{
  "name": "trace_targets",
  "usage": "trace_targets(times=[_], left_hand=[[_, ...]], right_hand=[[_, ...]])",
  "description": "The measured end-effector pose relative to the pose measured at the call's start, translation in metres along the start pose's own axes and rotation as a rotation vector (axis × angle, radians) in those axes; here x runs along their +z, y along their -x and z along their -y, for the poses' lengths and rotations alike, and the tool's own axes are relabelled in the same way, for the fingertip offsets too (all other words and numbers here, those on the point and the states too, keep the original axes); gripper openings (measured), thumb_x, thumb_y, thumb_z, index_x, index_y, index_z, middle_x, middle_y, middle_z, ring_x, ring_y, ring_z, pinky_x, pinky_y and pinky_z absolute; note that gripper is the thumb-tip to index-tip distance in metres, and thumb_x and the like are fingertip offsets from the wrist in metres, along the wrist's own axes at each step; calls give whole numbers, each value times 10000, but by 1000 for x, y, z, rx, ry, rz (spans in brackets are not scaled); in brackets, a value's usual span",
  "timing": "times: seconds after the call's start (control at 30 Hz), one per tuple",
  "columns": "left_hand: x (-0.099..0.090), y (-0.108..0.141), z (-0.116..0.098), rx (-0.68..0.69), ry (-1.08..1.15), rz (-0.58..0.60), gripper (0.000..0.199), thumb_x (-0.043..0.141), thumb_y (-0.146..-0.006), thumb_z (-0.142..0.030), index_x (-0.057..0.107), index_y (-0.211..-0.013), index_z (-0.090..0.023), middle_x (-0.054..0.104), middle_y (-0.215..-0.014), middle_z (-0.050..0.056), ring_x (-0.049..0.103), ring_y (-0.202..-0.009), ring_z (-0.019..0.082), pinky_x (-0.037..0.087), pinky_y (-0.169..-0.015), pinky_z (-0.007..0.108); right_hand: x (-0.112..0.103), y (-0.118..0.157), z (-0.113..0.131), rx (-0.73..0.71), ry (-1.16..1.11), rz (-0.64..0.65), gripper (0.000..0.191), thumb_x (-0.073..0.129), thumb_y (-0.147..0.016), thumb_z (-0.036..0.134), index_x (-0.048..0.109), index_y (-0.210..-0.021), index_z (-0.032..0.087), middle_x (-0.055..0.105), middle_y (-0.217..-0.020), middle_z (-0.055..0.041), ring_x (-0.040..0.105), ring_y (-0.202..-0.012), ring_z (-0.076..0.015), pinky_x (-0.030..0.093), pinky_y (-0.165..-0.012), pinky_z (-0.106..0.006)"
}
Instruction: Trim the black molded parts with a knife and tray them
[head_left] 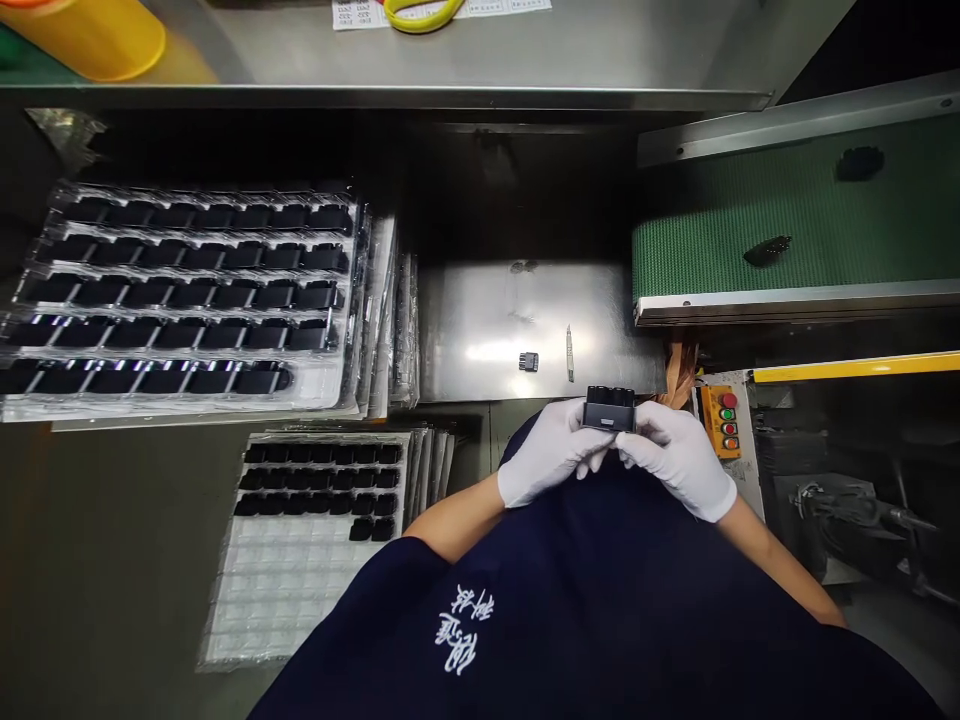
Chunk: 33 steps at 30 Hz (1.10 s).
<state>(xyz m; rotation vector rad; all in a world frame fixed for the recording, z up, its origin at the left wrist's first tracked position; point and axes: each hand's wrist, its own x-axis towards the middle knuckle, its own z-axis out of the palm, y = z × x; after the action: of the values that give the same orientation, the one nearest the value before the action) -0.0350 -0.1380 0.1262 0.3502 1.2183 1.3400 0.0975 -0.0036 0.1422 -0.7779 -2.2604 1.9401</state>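
Observation:
Between my two white-gloved hands is a black plastic housing [609, 408], close to my chest with its row of rounded openings facing up. My left hand [547, 450] grips its left end, fingers closed. At the right end, my right hand [670, 450] pinches it with thumb and fingers. Just beyond, on the metal table [465, 330], lie a small dark connector-like part [529, 361] and a slim, pale craft knife [570, 354].
Stacked clear trays [319, 385] hold rows of black parts at left; a lower tray stack [262, 590] is partly filled. The green conveyor belt [705, 210] at right carries two dark pieces. A button box [725, 422] sits beneath it. A metal shelf [600, 60] spans the top.

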Motion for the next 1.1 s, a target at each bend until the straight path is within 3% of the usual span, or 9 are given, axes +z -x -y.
trace_targets(times=[0.1,0.17,0.3,0.4,0.53,0.7,0.8,0.97,1.1], left_hand=[[0,-2,2,43,-119,-30,266,700,-814,-398,554,-746,-186,547,-542,-46,453,-436,95,346,-439,221],[-3,-4,6,180,-304,-91,259,705,-811,-370,546,-708,-194,567,-584,-26,488,-513,115,390,-513,242],[-11,-6,12,513,-598,-153,251,644,-894,-403,635,-728,-214,665,-723,52,578,-676,179,470,-709,319],[-15,-8,13,591,-640,-126,235,584,-952,-384,716,-825,-237,717,-799,81,636,-728,197,497,-767,343],[-16,-8,12,669,-558,-161,187,680,-934,-373,750,-840,-228,746,-804,65,672,-722,184,514,-732,319],[-10,-3,8,606,-365,-344,264,814,-855,-442,758,-779,-195,748,-741,39,654,-646,164,500,-637,295],[-8,-1,6,609,-289,-368,273,832,-837,-457,779,-779,-196,762,-739,40,660,-630,165,511,-623,297],[-13,-1,0,590,-266,-296,258,772,-887,-459,826,-864,-207,763,-772,47,643,-613,151,500,-590,278],[-16,-6,-6,254,-117,-215,363,742,-883,-529,797,-852,-171,614,-586,-7,476,-479,97,373,-475,232]], right_hand=[[0,0,-3,6,-58,-26,450,743,-870,612,724,-943,168,707,-734,-35,649,-613,-168,530,-565,-284],[1,0,-3,-50,-39,-77,450,777,-855,580,749,-1045,173,759,-854,-59,698,-697,-192,563,-624,-301],[0,1,1,-335,117,-152,376,888,-785,409,778,-1099,233,783,-980,-50,737,-854,-211,592,-766,-309],[0,0,4,-474,160,-142,369,881,-797,321,767,-1142,261,781,-1009,-36,744,-880,-201,595,-793,-297],[-1,-2,6,-502,166,-139,345,866,-797,273,747,-1121,258,789,-1005,-22,757,-866,-189,605,-795,-282],[0,-5,4,-336,84,-118,291,826,-787,277,717,-1052,229,799,-1003,-46,777,-886,-219,633,-812,-310],[2,-7,1,-287,1,-77,302,823,-768,259,700,-1043,226,798,-1027,-59,780,-905,-233,645,-825,-333],[3,-12,-6,-473,15,-141,370,808,-755,147,682,-1091,236,785,-1072,-77,777,-974,-260,643,-875,-391],[-7,-17,-14,-672,304,-233,366,765,-767,139,705,-1088,305,767,-1115,-73,749,-962,-243,622,-821,-391]])
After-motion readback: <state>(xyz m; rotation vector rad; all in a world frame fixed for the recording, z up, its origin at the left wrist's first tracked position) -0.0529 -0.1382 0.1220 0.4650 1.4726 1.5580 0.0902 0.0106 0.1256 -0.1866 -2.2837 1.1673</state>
